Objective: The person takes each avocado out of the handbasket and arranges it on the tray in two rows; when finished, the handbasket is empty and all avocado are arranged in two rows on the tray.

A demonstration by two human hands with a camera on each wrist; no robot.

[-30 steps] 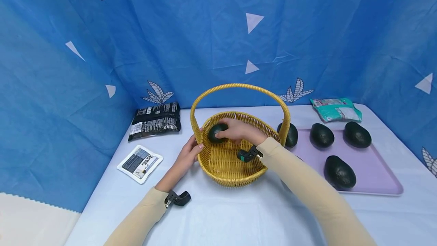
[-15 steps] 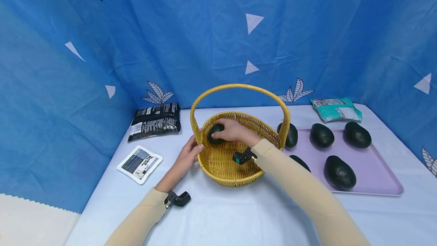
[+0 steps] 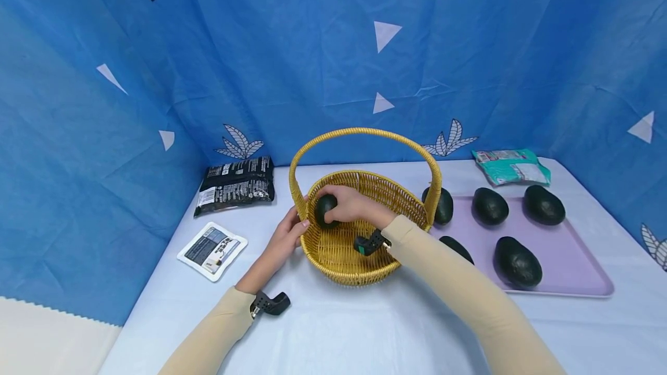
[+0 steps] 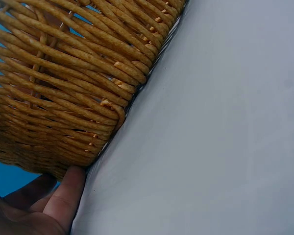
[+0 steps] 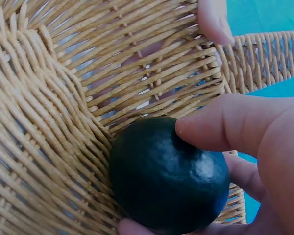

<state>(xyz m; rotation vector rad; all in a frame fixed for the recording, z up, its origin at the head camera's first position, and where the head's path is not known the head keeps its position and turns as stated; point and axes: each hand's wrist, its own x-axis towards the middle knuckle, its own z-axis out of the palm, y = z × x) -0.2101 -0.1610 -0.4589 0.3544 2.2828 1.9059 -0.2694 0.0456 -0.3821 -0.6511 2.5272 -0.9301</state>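
Note:
A yellow wicker basket (image 3: 346, 276) with a tall arched handle stands on the white-covered table. My left hand (image 3: 285, 235) holds its left side near the handle's foot. In the right wrist view the left thumb (image 5: 214, 19) lies over the rim, with fingers faintly seen through the weave outside. My right hand (image 3: 350, 206) reaches into the basket and grips a dark green avocado (image 5: 166, 176) between thumb and fingers. The avocado is low against the left inner wall. In the left wrist view, left fingertips (image 4: 68, 193) touch the basket's underside.
On the right, a lilac tray (image 3: 568, 265) bears several avocados (image 3: 517, 262), partly behind the right sleeve and basket. A teal packet (image 3: 513, 166) lies behind it. At left are a black packet (image 3: 235, 186) and a white flat pack (image 3: 212, 251). Blue cloth hangs behind.
My right hand has shifted slightly left and turned, with the avocado now closer to upright against the basket's left wall. The left hand and basket have stayed in place.

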